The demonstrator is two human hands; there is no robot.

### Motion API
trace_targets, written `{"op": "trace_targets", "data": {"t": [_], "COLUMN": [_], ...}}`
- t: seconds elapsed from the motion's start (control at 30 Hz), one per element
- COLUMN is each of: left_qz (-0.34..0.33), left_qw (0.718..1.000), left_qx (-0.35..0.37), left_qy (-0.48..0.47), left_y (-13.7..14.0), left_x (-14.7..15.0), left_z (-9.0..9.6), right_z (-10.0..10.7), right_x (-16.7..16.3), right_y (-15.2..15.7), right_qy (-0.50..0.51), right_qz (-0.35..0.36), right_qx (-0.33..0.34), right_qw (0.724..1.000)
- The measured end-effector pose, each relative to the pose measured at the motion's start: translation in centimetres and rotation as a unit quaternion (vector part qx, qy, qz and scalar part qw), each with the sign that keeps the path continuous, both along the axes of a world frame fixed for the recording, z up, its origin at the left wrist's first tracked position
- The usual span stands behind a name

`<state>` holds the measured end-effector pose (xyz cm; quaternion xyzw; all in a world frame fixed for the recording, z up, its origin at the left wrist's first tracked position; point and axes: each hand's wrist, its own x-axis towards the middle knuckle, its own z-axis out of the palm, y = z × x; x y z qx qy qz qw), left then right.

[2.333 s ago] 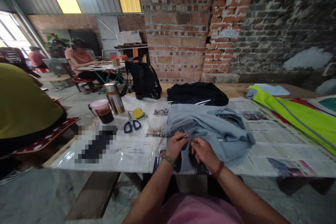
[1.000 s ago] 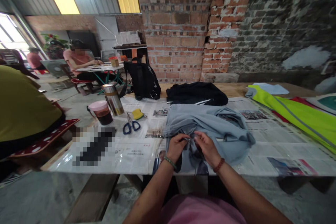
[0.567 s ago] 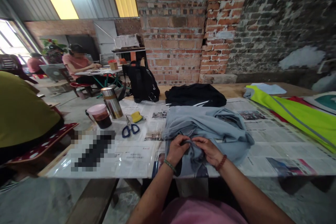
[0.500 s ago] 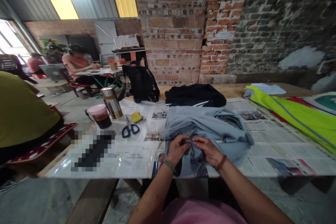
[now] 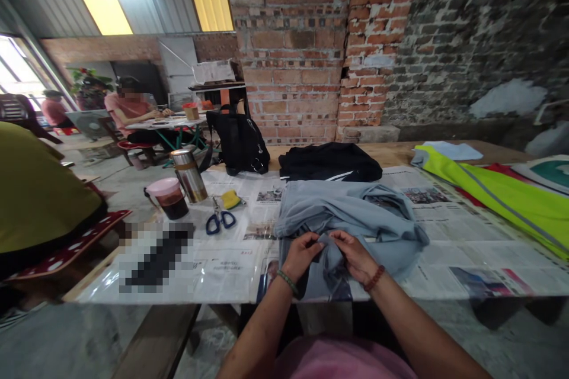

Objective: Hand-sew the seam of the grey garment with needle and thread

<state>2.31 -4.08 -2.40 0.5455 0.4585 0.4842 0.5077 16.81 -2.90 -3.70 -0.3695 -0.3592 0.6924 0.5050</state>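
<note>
Near the front edge of the worktop [image 5: 402,157], by the middle, lies a heap of grey cloth [image 5: 329,204]. The left hand [image 5: 303,253] and the right hand [image 5: 352,254] each pinch a bit of it, thumb and finger pressed together, close to each other. If they hold something tiny too, I cannot tell. One small part is in hand; the rest lies loose and crumpled, so the work looks unfinished, but how much is left does not show. The scissors [image 5: 217,211] lie toward the left edge, with no hand on them.
</note>
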Motion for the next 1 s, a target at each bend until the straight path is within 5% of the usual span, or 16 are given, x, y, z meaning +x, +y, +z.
{"op": "trace_targets", "data": {"t": [0.3, 0.77, 1.0], "left_qz": [-0.074, 0.009, -0.021], "left_qw": [0.993, 0.985, 0.980], "left_qx": [-0.052, -0.093, -0.130], "left_qy": [-0.070, -0.143, -0.148], "left_y": [0.1, 0.3, -0.2], "left_x": [-0.2, -0.8, -0.7], "left_z": [-0.3, -0.1, 0.2], "right_z": [0.7, 2.5, 2.4], "right_x": [-0.6, -2.2, -0.4], "right_y": [-0.2, 2.5, 4.0], "right_qy": [-0.031, 0.001, 0.028], "right_qz": [-0.030, -0.021, -0.007], "right_qx": [0.040, 0.047, 0.034], "right_qw": [0.998, 0.999, 0.999]}}
